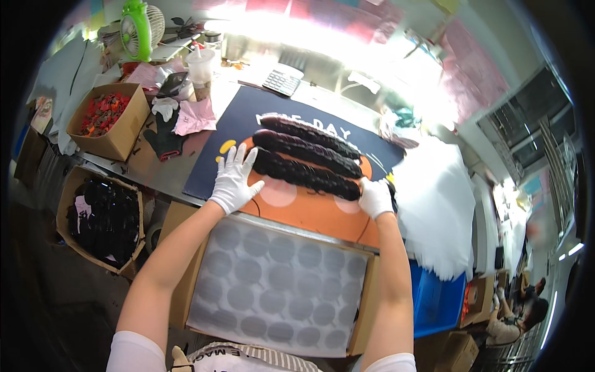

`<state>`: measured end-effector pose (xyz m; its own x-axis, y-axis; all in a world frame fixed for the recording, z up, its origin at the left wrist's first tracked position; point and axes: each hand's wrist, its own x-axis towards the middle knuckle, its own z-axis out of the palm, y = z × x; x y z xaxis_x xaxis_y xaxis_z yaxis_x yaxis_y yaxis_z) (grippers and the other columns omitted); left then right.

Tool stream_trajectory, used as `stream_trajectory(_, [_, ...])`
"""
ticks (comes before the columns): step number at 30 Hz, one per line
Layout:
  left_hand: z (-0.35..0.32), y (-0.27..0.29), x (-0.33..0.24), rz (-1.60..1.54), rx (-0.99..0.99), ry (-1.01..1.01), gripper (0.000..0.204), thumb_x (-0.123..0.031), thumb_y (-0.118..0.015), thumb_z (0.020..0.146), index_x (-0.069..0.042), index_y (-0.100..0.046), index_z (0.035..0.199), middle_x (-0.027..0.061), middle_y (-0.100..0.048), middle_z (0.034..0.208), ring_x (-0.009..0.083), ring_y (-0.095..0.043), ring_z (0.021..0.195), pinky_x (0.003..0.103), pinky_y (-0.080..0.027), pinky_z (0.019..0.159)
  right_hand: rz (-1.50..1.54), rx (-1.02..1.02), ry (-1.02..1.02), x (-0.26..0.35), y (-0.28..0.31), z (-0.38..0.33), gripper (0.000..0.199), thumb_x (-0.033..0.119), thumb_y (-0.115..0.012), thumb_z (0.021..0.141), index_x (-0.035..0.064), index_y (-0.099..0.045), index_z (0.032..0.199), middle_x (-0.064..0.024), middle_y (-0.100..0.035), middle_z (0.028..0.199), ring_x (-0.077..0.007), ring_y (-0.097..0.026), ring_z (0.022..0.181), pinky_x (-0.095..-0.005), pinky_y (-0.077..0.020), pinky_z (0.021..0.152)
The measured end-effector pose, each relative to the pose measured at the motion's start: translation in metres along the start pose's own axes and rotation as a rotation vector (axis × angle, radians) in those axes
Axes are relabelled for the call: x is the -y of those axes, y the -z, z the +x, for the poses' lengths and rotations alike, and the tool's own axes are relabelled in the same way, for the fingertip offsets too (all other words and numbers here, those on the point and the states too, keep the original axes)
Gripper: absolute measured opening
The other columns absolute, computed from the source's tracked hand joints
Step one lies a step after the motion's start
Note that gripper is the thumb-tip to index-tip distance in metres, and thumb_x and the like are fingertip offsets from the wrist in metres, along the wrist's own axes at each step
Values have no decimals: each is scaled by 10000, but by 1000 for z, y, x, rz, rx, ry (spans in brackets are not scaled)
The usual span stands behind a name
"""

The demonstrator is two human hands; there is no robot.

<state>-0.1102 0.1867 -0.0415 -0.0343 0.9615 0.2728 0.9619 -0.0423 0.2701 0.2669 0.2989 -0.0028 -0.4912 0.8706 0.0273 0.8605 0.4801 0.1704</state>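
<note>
Three long, black, ribbed rolls lie side by side on a dark blue and orange printed mat (297, 208): a far roll (310, 135), a middle roll (307, 152) and a near roll (304, 176). What they are made of is too dark to tell. My left hand (234, 181), in a white glove, rests with fingers spread at the left ends of the middle and near rolls. Also in a white glove, my right hand (376, 197) has its fingers curled at the right end of the near roll, partly hiding it.
Before me stands a carton (369, 297) holding a translucent sheet with round shapes (279, 279). White sheets (434, 211) and a blue bin (437, 297) are at right. Leftward are a box of red pieces (105, 118), a box of black items (105, 217) and a dark glove (166, 141). A calculator (282, 82) lies behind.
</note>
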Motion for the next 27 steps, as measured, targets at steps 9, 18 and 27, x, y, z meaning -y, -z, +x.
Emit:
stream_trajectory(9, [11,-4,-5,-9,15,-46,836,-567,-588,824,-39,-388,1440,215,-354,1485,373,-339,1369,568,-255,1094,676,-509,149,96,-13,47,484,176,-759,755,41,-539,1164,-117,-539,993,-290,-593,803,-380,-520,739])
stream_trajectory(18, [5,12,28,-466,125,122,900,-495,-720,759,-45,-352,1446,173,-522,1330,342,-531,1189,436,-390,1037,399,-176,150,258,62,116,228,326,-536,951,99,-524,963,-213,-654,769,-422,-646,750,-512,-505,637])
stream_trajectory(27, [-119,96,-100,-1698,-632,-8,1011,-217,-738,848,-25,-18,1532,151,-400,1404,251,-375,1344,388,-309,1122,1629,-652,-118,315,109,-54,287,263,-439,1032,58,-473,834,9,-462,772,-92,-450,730,-252,-404,671])
